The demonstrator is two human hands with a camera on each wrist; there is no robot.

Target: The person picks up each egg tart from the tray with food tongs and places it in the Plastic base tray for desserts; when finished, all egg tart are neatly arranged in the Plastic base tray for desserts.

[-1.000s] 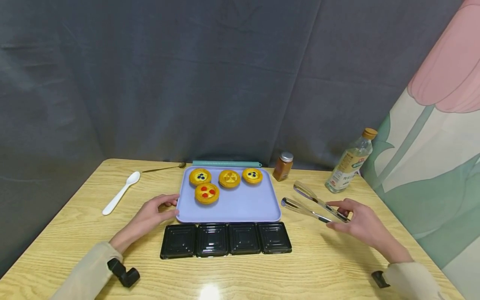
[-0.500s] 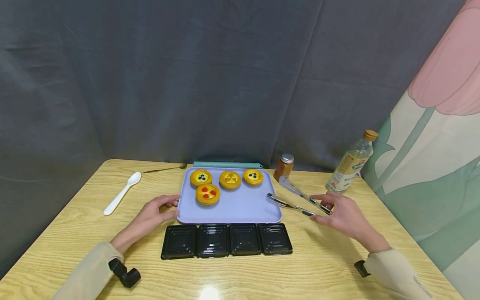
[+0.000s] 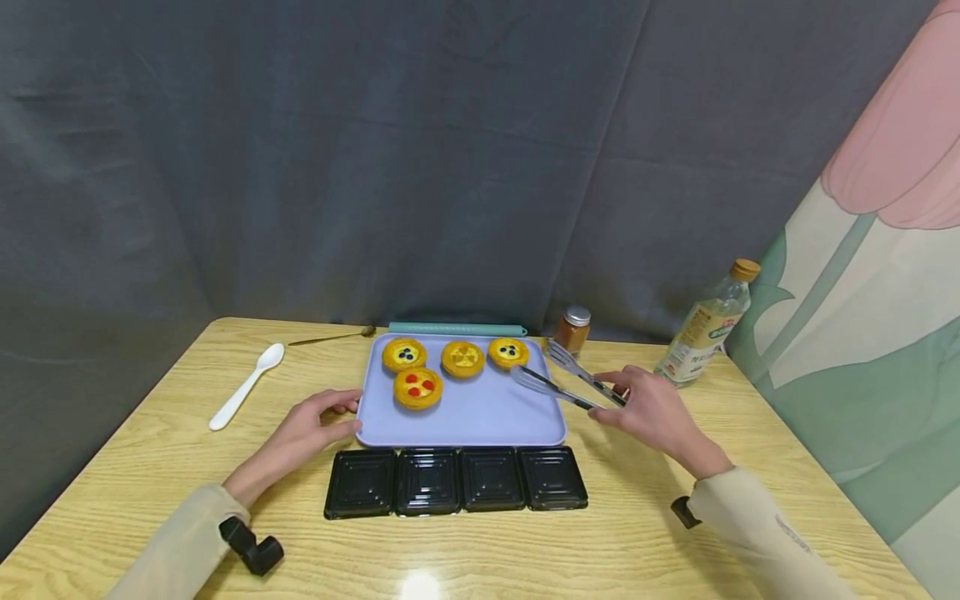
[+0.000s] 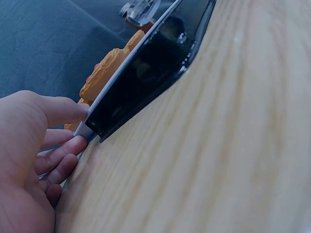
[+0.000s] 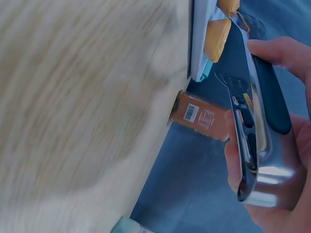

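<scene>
Head: gripping spread tongs (image 3: 582, 403) in right hand (image 3: 648, 408) over tray (image 3: 472, 421) rim, three o'clock.
Could knock blueberry tart (image 3: 508, 353), two o'clock, if swung low. Left wrist: touching nine o'clock rim with left hand (image 4: 29, 155), can't tell if gripping; could skew tray if pushed. Right wrist: could slip if squeezed unevenly.

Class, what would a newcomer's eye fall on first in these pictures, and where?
Probably the four yellow tarts, bright on the lilac tray near the head view's centre. Next, perhaps, the shiny tongs, spread in the right hand at the tray's right edge, and four black square dishes lined up before the tray.
</scene>
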